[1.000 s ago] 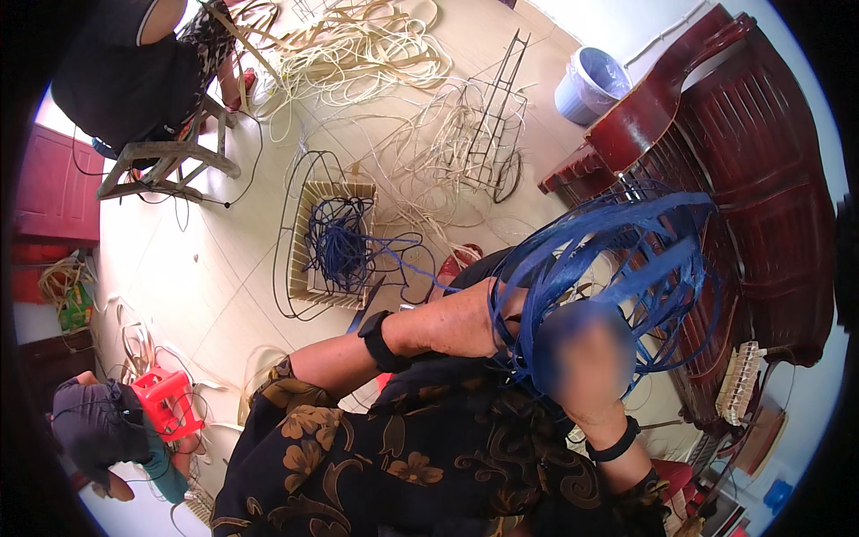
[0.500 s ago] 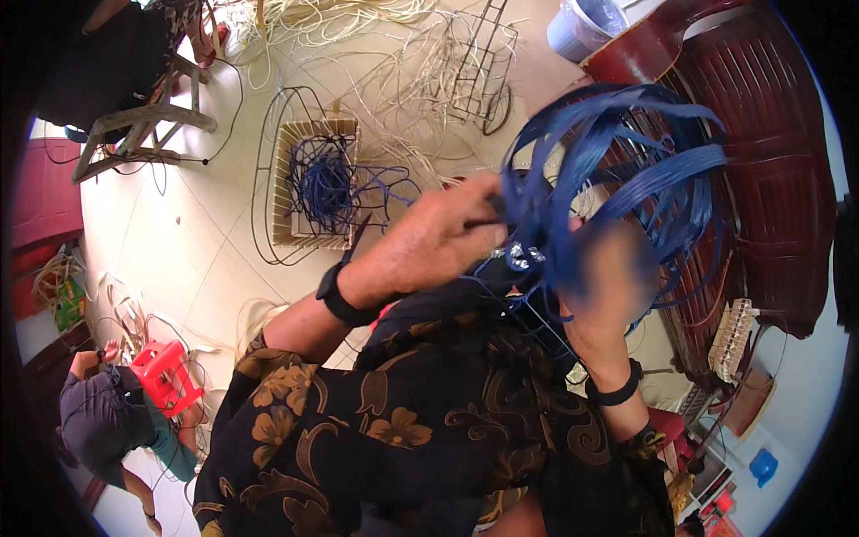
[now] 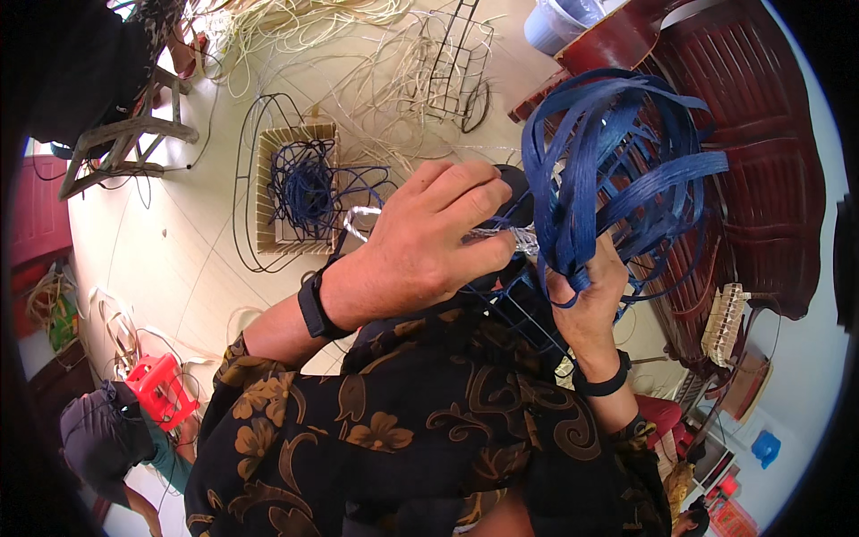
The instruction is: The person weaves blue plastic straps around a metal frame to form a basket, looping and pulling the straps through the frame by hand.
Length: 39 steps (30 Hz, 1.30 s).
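My right hand [image 3: 591,300] is closed round the lower end of a looped bundle of flat blue strips [image 3: 582,170], which arches up and over to the right. To its left, my left hand [image 3: 438,237] is closed, thumb and fingers pinching a shiny clear plastic strip [image 3: 528,238]. A loop of similar shiny strip shows on the other side of that hand. Below the hands, a blue wire frame [image 3: 523,309] lies close against my dark flowered clothing, partly hidden. Where the shiny strip meets the blue bundle, I cannot make out whether it is tied.
A pale slatted basket [image 3: 262,192] with tangled blue cord stands on the floor. Pale strips [image 3: 313,31] and a wire frame [image 3: 456,76] lie beyond. Dark red wooden furniture [image 3: 752,134] is at right. A person [image 3: 103,438] bends beside a red stool [image 3: 165,389].
My left hand has drawn back leftward with the shiny strip, which now stretches from the bundle. The right hand has shifted slightly left and down, still gripping the blue strips.
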{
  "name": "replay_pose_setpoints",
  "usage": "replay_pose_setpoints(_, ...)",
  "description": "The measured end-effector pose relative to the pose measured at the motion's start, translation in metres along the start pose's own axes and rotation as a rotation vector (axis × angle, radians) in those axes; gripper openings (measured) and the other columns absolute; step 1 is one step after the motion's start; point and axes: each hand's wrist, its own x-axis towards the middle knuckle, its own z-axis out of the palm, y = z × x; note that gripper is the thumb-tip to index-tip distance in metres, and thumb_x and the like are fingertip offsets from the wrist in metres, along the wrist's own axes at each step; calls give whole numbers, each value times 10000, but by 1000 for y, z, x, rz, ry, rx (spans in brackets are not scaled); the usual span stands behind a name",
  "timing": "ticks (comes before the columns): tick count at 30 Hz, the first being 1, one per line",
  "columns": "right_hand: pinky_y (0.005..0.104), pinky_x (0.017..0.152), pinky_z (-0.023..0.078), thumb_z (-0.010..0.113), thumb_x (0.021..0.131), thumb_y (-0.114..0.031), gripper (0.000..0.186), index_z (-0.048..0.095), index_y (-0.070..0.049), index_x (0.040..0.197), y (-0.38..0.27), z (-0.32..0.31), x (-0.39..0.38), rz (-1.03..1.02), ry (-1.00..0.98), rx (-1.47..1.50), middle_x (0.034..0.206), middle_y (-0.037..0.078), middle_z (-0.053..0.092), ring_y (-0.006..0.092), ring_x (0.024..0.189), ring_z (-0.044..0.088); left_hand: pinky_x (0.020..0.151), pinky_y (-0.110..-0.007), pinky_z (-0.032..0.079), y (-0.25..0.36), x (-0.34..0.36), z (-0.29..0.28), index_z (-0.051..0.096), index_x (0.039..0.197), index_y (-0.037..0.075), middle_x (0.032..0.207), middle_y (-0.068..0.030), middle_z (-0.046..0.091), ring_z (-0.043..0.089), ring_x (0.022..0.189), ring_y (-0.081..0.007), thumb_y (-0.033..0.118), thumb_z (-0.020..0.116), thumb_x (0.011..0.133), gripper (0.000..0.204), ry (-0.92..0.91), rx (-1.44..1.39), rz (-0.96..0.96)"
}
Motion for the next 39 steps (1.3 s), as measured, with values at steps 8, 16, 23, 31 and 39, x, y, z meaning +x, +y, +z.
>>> replay_pose_setpoints(8,320,721,465,747,631,2,397,559,51,977,10,0,-9,91,-13,-26,855,164,567,321,776,559,821,-439,476,-17,-3,-28,581,791,84,1047,-104,586,532,1107,-356,28,673,622,201,-238,-150,-25)
replay_pose_setpoints(16,297,669,435,705,664,21,274,558,49,894,11,6,-12,82,-19,82,788,145,545,307,732,500,851,-462,432,-26,-25,-40,596,778,45,1062,-124,607,506,1075,-360,125,681,727,127,-225,-954,-185)
replay_pose_setpoints(23,275,668,408,619,733,12,92,563,5,805,14,4,-13,144,0,255,751,93,536,214,715,480,903,-426,460,-18,-24,-5,581,888,23,948,-170,644,596,1023,-286,96,560,899,77,-21,-1640,-612)
replay_pose_setpoints(31,272,654,420,666,795,-20,98,595,27,844,12,3,-12,164,23,294,757,104,557,223,695,496,853,-312,467,-14,-16,18,663,949,-19,1043,-142,642,603,975,-198,79,613,907,118,-114,-1485,-626)
replay_pose_setpoints(39,298,675,446,718,777,-41,138,627,11,867,10,1,-12,179,58,238,752,107,597,232,692,543,675,-327,525,-9,15,26,616,914,-37,797,-141,649,634,754,-203,118,582,927,158,289,-1524,-691)
